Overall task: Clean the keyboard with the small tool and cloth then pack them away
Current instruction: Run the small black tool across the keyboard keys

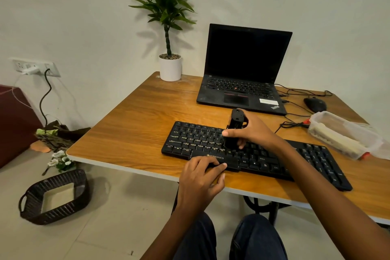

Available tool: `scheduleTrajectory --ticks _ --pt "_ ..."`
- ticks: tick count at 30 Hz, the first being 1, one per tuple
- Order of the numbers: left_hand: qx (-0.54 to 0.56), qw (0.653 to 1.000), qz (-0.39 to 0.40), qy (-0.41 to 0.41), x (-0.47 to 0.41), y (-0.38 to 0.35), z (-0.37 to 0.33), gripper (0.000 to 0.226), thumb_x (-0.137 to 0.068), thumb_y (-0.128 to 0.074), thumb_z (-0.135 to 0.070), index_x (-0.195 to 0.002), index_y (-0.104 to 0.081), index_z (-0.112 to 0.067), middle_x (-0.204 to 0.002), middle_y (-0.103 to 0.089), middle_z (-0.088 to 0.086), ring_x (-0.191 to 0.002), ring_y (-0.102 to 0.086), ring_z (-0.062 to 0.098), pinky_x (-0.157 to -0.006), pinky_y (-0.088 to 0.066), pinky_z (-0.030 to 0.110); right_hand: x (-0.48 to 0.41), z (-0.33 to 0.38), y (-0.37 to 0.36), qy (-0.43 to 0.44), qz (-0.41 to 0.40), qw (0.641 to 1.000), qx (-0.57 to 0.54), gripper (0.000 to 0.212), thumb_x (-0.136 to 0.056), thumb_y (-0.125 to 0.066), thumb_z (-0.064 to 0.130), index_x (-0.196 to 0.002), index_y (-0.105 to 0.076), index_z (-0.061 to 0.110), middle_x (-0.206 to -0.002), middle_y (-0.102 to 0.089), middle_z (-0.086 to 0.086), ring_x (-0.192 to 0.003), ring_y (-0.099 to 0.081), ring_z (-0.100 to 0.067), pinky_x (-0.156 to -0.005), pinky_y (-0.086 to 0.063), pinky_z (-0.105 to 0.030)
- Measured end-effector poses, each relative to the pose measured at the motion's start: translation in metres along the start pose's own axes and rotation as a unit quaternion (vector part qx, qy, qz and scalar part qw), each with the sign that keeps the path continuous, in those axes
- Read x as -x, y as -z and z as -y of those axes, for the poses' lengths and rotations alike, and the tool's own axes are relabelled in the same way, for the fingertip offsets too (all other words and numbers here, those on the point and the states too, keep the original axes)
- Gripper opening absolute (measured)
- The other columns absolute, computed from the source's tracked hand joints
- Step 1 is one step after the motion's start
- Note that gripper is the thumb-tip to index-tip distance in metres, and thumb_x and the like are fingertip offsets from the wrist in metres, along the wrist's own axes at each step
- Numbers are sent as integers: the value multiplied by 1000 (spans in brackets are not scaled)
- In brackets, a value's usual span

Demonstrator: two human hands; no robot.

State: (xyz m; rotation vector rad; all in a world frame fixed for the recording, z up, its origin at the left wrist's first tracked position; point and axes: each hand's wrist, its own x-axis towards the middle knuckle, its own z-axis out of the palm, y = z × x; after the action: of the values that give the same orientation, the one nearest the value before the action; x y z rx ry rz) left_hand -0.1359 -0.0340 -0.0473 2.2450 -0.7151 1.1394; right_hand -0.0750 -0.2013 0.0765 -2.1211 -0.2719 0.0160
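Desk: wooden table (137,124), basket on the floor to its left.
Left hand (200,177): fingers loosely curled, pressing the keyboard (196,141) front edge.
Right hand (253,131): fingers wrapped around the small tool (234,131), upright on mid-keys.
Technique: keep the board braced; sweep along rows.
Container (346,133): right of those fingers; cloth unclear.

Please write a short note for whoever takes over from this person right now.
Right hand: grip shut on the tool, upright on the keyboard mid-keys.
Left hand: steadies the keyboard's front edge, holding nothing.
Box sits open to the right on the table; no cloth clearly visible.
Done: tool cleaning under way.
Left: finish keys, wipe with cloth, pack both away.
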Motion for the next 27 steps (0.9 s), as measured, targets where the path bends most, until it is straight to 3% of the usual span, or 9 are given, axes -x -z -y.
scheduleTrajectory --ticks 3,6,10,13,16,20,23,27 --pt "1 1000 -4 2 0 -1 0 21 -81 -60 -29 -98 -72 -23 -95 -62 -5 -89 -50 11 -68 -44 24 0 1 0 3 -53 999 3 48 -69 -79 28 -102 -46 20 -85 -62 -2 -55 -65 -16 -47 -55 -24" --pt "4 1000 -3 0 0 -1 1 21 -81 -61 -28 -98 -71 -23 -95 -62 -5 -89 -50 11 -67 -45 25 1 0 -4 0 6 999 -38 45 -67 -78 28 -99 -49 14 -82 -65 -9 -52 -65 -19 -46 -54 -25" --pt "4 1000 -1 2 0 -1 0 20 -81 -61 -28 -98 -72 -23 -95 -62 -5 -89 -50 11 -67 -46 26 -7 -1 -6 6 -62 998 23 52 -69 -80 30 -107 -45 21 -88 -63 -4 -49 -64 -10 -44 -52 -22" --pt "7 1000 -3 2 0 1 1 20 -81 -61 -28 -98 -72 -22 -95 -62 -5 -89 -50 11 -66 -46 26 -9 0 -5 -8 -3 1000 20 54 -69 -79 29 -110 -46 19 -87 -64 -6 -51 -64 -12 -47 -54 -26" --pt "7 1000 -5 3 0 0 0 20 -81 -61 -28 -98 -72 -22 -95 -61 -5 -89 -50 11 -67 -46 26 -9 2 -1 -7 -33 999 38 57 -69 -79 29 -112 -42 22 -86 -61 1 -55 -66 -15 -47 -55 -25" --pt "5 1000 -2 3 0 0 0 20 -81 -61 -28 -98 -72 -23 -95 -62 -5 -88 -50 11 -66 -47 26 -4 0 -3 -10 21 1000 -15 47 -71 -78 25 -104 -48 13 -82 -65 -6 -52 -64 -18 -47 -55 -28" --pt "5 1000 1 5 -1 0 -1 21 -81 -60 -29 -97 -72 -22 -95 -62 -5 -89 -50 11 -67 -46 25 -7 -2 -5 -10 -62 998 24 58 -68 -80 31 -113 -45 21 -87 -63 -1 -56 -66 -17 -51 -57 -32" --pt "6 1000 5 8 -1 1 -1 21 -82 -60 -29 -97 -73 -23 -95 -62 -5 -90 -50 11 -69 -45 24 -8 -2 -6 -5 7 1000 16 50 -67 -80 33 -103 -46 24 -86 -63 -3 -55 -66 -19 -50 -55 -31"
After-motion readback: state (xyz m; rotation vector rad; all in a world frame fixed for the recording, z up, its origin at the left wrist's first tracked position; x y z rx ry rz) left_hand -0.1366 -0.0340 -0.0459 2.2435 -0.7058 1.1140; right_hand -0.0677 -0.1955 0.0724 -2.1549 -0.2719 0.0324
